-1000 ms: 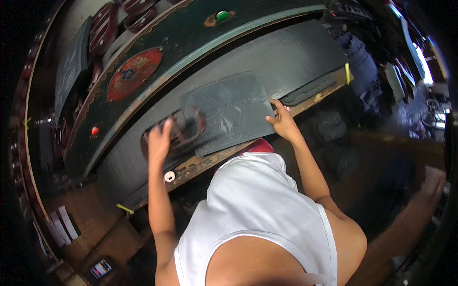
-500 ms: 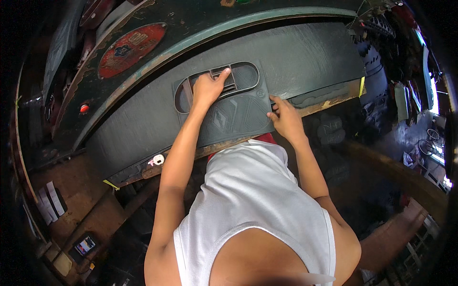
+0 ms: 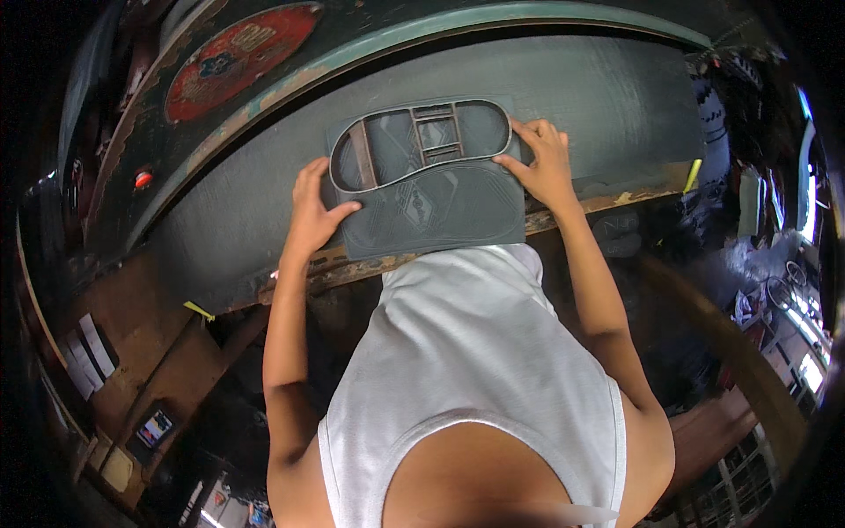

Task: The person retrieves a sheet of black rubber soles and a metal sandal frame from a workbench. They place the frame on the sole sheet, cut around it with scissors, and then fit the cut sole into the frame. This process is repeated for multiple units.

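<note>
A sole-shaped metal cutting die [image 3: 362, 151] with crossbars lies flat on a dark grey rubber sheet [image 3: 466, 202] that has sole patterns pressed into it. The die covers the far pattern, while the near one shows in full. At the die's left end is my left hand [image 3: 308, 211], fingertips against its edge and thumb spread apart on the sheet. My right hand [image 3: 548, 167] has the right end between its thumb and fingers.
Under the sheet is a wide dark board [image 3: 238, 207] with a worn wooden front edge. A curved green metal beam [image 3: 493, 19] runs along the far side. Yellow strips [image 3: 200, 310] hang at the board's corners. A phone-like device [image 3: 155, 429] lies lower left.
My left hand has let go of the die's middle bars and moved to its left end. My right hand has gone from the sheet's right edge up to the die's right end.
</note>
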### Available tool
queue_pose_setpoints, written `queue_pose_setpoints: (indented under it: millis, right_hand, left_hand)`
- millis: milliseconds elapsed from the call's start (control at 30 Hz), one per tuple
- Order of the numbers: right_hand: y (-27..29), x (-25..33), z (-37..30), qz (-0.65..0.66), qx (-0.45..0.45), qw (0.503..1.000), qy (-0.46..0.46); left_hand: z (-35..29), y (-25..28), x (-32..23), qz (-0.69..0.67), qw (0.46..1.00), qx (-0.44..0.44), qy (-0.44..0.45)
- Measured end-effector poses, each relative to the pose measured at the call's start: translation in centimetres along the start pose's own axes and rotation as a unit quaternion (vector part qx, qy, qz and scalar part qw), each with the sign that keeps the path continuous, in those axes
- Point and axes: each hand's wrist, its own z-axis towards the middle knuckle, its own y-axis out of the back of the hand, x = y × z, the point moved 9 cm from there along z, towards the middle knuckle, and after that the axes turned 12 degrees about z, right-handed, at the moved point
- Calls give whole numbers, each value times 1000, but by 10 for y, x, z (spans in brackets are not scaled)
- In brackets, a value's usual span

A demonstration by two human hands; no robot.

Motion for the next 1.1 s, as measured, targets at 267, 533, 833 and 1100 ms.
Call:
queue_pose_setpoints:
  millis: [267,533,833,1100]
  right_hand:
    - [-2,-3,1,-7,-6,1000,6]
    - [-2,-3,-2,6,-10,1000,8]
    - [3,-4,-4,42,-25,999,-15]
    - [4,-7,-2,76,-19,997,-21]
  left_hand:
    - [-8,-23,31,53,995,-67,42]
    - [-8,-23,31,49,997,-56,36]
    - [-5,-23,29,78,996,-50,6]
    - [-5,-26,34,64,997,-31,23]
